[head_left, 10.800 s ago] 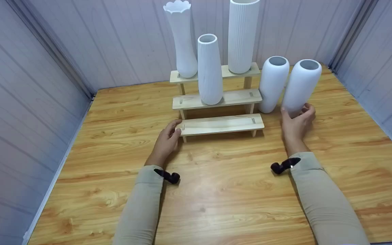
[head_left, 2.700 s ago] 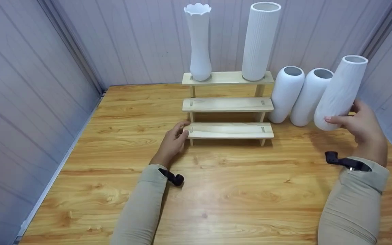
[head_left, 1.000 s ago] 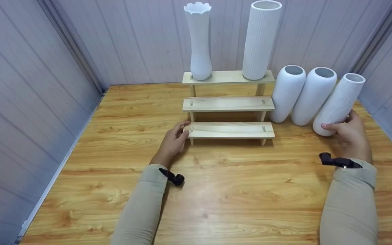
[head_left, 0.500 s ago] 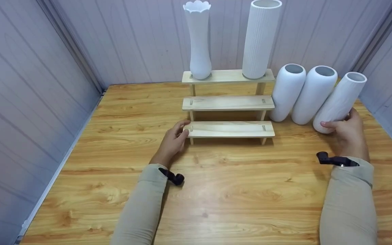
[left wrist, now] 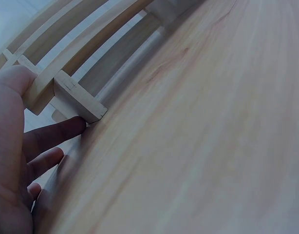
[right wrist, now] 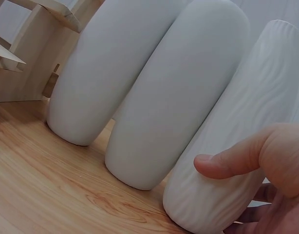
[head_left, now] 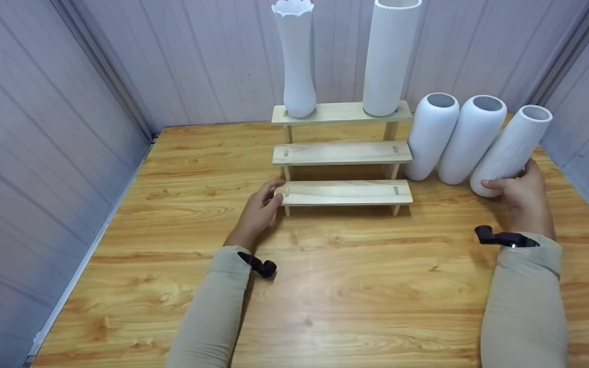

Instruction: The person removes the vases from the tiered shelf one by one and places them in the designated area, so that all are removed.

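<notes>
My right hand (head_left: 527, 197) is gripping a white ceramic vase with wavy relief (head_left: 513, 145) low near its base, the thumb lying across the front and the fingers curling behind the right side. That vase is standing with its mouth up, toward the back right corner of the wood-grain worktop (head_left: 345, 296); its base seems to be resting there, though my hand is hiding part of it. My left hand (head_left: 254, 214) is holding the left end of a three-step stand of pale wood (head_left: 343, 153), thumb and index finger bracketing the lowest board, the other fingers spreading near the worktop. Between stand and held vase, a smooth white round-shouldered vase (head_left: 431, 138) and its matching white twin (head_left: 471, 143) are standing close together, blocking the straight way across. On the top step, nearest the worktop's back edge, a white scallop-rimmed vase (head_left: 298, 66) is standing at left, a tall white ribbed cylindrical vase (head_left: 389, 61) at right.
</notes>
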### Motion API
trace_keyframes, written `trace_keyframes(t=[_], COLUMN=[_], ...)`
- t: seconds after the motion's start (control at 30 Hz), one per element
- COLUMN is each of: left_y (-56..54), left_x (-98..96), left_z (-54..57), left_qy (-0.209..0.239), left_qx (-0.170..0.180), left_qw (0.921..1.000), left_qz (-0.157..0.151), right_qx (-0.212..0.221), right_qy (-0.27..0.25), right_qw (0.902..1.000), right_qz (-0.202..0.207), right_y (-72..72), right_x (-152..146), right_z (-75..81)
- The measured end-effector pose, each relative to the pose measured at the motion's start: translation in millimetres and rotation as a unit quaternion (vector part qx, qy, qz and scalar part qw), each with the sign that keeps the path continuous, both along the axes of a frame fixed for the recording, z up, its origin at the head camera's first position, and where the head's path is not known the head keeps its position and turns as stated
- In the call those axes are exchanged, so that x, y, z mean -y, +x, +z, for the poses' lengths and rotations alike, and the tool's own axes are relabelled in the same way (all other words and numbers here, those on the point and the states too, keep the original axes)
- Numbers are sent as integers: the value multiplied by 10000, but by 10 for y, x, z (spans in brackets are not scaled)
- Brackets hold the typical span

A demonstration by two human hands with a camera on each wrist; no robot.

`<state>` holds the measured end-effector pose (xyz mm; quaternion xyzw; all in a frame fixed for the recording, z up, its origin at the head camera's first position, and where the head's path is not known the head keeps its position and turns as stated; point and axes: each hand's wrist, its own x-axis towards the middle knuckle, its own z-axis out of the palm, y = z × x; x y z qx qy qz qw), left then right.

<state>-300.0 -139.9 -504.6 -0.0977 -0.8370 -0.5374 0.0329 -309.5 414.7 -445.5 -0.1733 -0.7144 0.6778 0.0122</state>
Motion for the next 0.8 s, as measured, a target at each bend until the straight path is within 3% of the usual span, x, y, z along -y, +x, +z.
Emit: trace_keyframes(t=[0.3,0.63,0.8], left_y=[5,-1,-13], left_x=[-14,-21,-19], left_z=[2,7,-6], left_qy=[-81,-54,14], left_qx=[-19,-32,-89], left_qw=[10000,10000,10000], left_qz=[39,37,36], right_qx=[-21,231,173], right_qy=[334,516,-24], right_qw=[9994,9984,9998], right_qz=[-13,37,-40], right_y=[-8,-29,-36], right_x=[7,-20,7], right_z=[10,41,39])
